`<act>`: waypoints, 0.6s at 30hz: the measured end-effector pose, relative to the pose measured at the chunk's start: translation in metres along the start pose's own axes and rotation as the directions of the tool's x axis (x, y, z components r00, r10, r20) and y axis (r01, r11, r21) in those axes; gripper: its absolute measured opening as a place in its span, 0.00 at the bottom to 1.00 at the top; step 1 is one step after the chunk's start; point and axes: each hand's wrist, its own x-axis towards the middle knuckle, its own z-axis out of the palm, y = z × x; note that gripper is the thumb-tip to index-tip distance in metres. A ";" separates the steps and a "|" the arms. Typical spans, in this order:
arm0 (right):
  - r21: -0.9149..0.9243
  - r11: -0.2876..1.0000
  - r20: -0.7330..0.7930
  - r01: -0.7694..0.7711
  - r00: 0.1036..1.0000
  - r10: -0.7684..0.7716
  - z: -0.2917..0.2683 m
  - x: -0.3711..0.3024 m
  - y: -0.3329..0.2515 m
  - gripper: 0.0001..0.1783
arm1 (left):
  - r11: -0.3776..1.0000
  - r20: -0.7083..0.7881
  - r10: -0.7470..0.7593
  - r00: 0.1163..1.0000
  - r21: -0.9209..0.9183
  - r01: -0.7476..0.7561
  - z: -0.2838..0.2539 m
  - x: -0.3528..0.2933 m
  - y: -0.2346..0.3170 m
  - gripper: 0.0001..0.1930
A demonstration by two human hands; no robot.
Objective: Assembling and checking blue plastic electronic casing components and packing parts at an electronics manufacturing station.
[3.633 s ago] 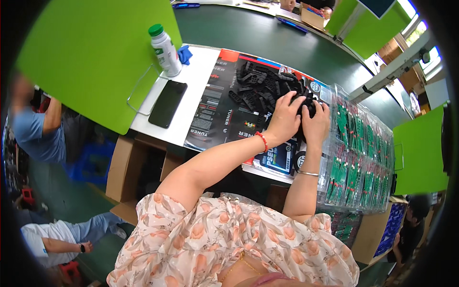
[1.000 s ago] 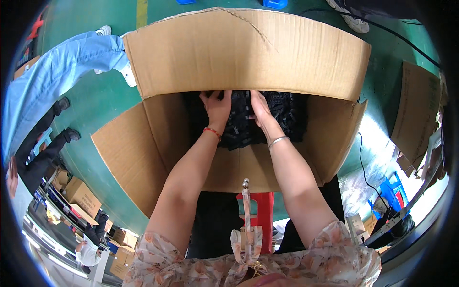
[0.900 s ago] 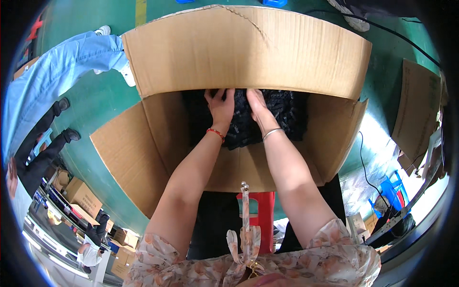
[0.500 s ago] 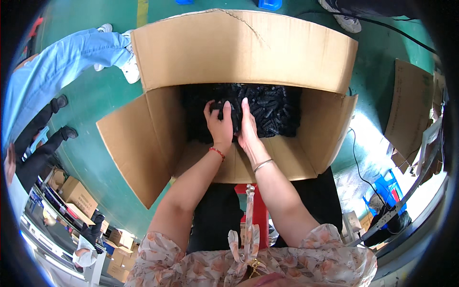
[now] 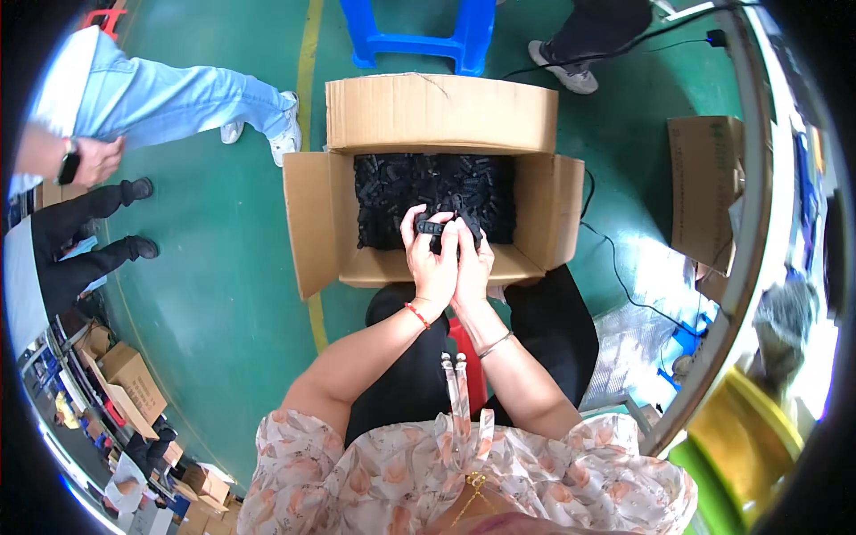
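My left hand [image 5: 432, 266] and my right hand [image 5: 472, 269] are pressed together at the palms, cupped over the near side of an open cardboard box [image 5: 441, 116]. Between their fingers is a clump of small black plastic parts [image 5: 432, 228]; how many lie in it is hidden. Beneath and beyond my fingertips, a heap of similar black parts [image 5: 388, 187] covers the bottom of the box. The box's flaps are folded outward. A red band is on my left wrist, a metal bangle on my right.
Past the box stands a blue plastic stool [image 5: 419, 45]. One person in light blue trousers [image 5: 205, 94] is at the left, another in dark trousers [image 5: 606, 31] at the far right. A black cable [image 5: 624, 285] runs over the green floor beside a cardboard sheet [image 5: 700, 192].
My hands have come up from the heap toward me and closed together with black parts in them. My view has risen, so the box looks smaller and the blue stool shows more fully.
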 end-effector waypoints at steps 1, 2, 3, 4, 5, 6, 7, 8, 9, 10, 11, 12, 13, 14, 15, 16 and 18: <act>-0.040 0.999 0.004 0.033 0.999 -0.033 -0.002 -0.016 -0.009 0.11 | 1.000 -0.001 0.008 1.000 -0.016 -0.008 -0.007 -0.012 0.014 0.09; -0.080 0.994 0.008 0.075 0.997 -0.075 -0.005 -0.030 -0.018 0.12 | 0.998 0.000 0.045 0.999 -0.038 -0.045 -0.013 -0.022 0.027 0.09; -0.120 0.986 0.012 0.115 0.993 -0.114 -0.008 -0.044 -0.026 0.13 | 0.995 -0.001 0.079 0.997 -0.058 -0.079 -0.019 -0.032 0.040 0.10; -0.161 0.975 0.016 0.151 0.989 -0.150 -0.011 -0.058 -0.034 0.14 | 0.991 -0.003 0.111 0.994 -0.077 -0.111 -0.026 -0.042 0.052 0.10; -0.161 0.972 0.035 0.171 0.985 -0.167 -0.010 -0.072 -0.045 0.15 | 0.984 -0.008 0.154 0.988 -0.092 -0.155 -0.032 -0.050 0.065 0.10; -0.206 0.950 0.054 0.235 0.972 -0.229 -0.010 -0.086 -0.055 0.16 | 0.975 -0.022 0.184 0.983 -0.125 -0.185 -0.037 -0.058 0.078 0.10; -0.224 0.937 0.080 0.268 0.963 -0.256 -0.009 -0.100 -0.066 0.16 | 0.965 -0.037 0.210 0.977 -0.156 -0.213 -0.043 -0.065 0.089 0.10; -0.229 0.921 0.109 0.314 0.949 -0.296 -0.007 -0.111 -0.077 0.16 | 0.948 -0.052 0.252 0.966 -0.189 -0.257 -0.049 -0.070 0.102 0.10; -0.220 0.909 0.137 0.355 0.933 -0.332 -0.008 -0.121 -0.082 0.16 | 0.936 -0.054 0.275 0.960 -0.212 -0.280 -0.057 -0.078 0.115 0.10; -0.205 0.898 0.150 0.389 0.919 -0.364 -0.005 -0.135 -0.089 0.16 | 0.921 -0.069 0.310 0.948 -0.226 -0.317 -0.065 -0.085 0.128 0.10; -0.191 0.883 0.171 0.428 0.901 -0.400 0.002 -0.149 -0.099 0.16 | 0.902 -0.093 0.346 0.934 -0.242 -0.358 -0.074 -0.089 0.141 0.10; -0.172 0.868 0.186 0.465 0.881 -0.435 0.007 -0.160 -0.106 0.16 | 0.881 -0.112 0.383 0.917 -0.255 -0.399 -0.081 -0.092 0.151 0.11; -0.148 0.856 0.206 0.495 0.862 -0.463 0.010 -0.168 -0.112 0.16 | 0.856 -0.134 0.422 0.897 -0.267 -0.443 -0.088 -0.095 0.160 0.11; -0.119 0.848 0.221 0.517 0.846 -0.485 0.013 -0.178 -0.116 0.16 | 0.838 -0.142 0.444 0.885 -0.284 -0.466 -0.096 -0.098 0.168 0.11; -0.091 0.838 0.236 0.539 0.829 -0.507 0.017 -0.188 -0.120 0.16 | 0.819 -0.149 0.465 0.873 -0.302 -0.487 -0.103 -0.102 0.177 0.12; -0.063 0.826 0.248 0.560 0.810 -0.531 0.020 -0.200 -0.126 0.15 | 0.799 -0.155 0.485 0.861 -0.321 -0.508 -0.112 -0.106 0.188 0.12; -0.019 0.798 0.256 0.603 0.774 -0.579 0.030 -0.226 -0.137 0.15 | 0.767 -0.168 0.544 0.822 -0.297 -0.569 -0.129 -0.114 0.206 0.13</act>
